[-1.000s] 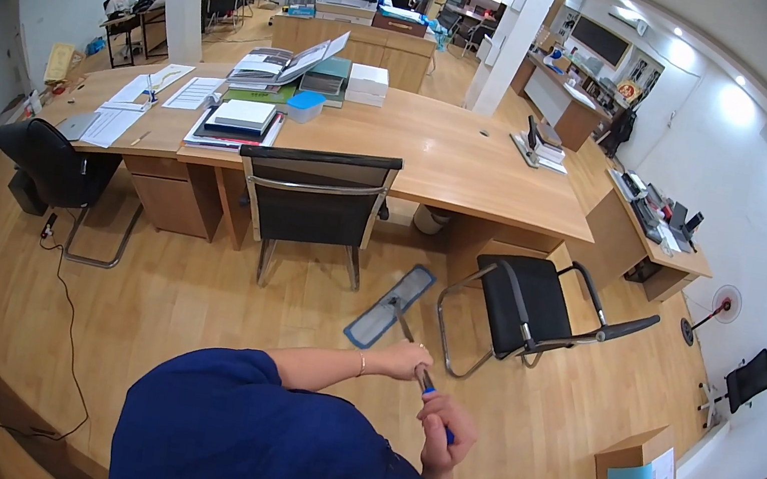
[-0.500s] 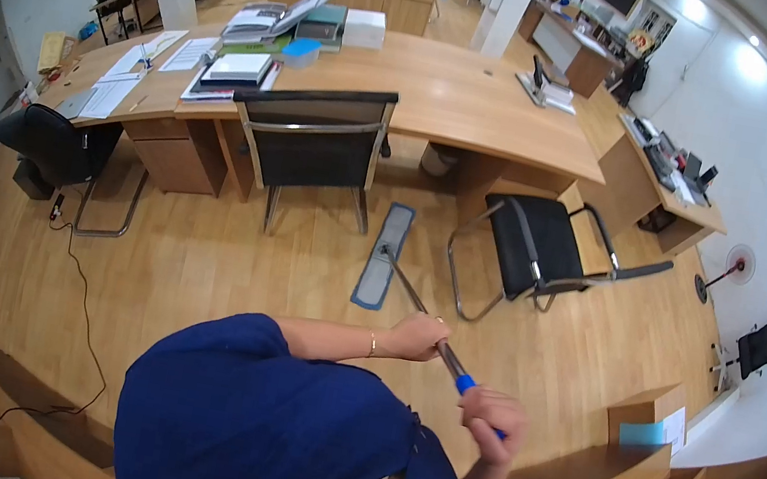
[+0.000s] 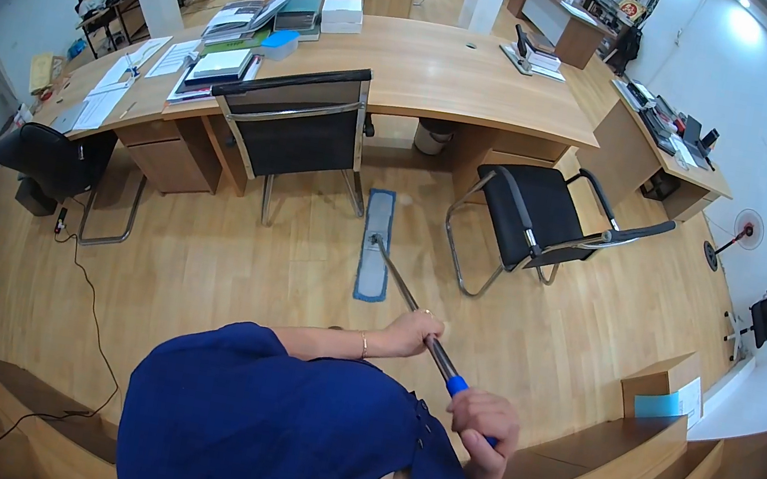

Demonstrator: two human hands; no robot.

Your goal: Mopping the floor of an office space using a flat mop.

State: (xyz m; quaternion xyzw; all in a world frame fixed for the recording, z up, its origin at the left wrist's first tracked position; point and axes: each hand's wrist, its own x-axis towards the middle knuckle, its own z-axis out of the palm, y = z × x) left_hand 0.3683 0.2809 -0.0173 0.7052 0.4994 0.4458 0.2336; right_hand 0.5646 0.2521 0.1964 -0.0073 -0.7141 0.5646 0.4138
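A flat mop (image 3: 370, 273) with a grey, blue-edged pad lies on the wooden floor between two black chairs. Its metal handle (image 3: 409, 297) slopes up toward me and ends in a blue grip. Around the metal shaft, lower down, my left hand (image 3: 412, 334) is closed. My right hand (image 3: 486, 421) is wrapped over the blue grip at the top, thumb toward me. The pad's far end is close to the legs of the black-backed chair (image 3: 305, 130). To its right stands the black armchair (image 3: 536, 209).
Beyond the chairs stands a long wooden desk (image 3: 431, 75) with books and papers. A waste bin (image 3: 432, 137) sits under it. A black cable (image 3: 94, 318) runs over the floor at left. Low wooden shelving (image 3: 658, 478) is at near right, and a fan (image 3: 746, 229) stands by the wall.
The mop pad has turned, its far end swinging left, so it now lies nearly straight ahead. Both hands have shifted slightly with the handle, keeping their hold. The view has also moved a little.
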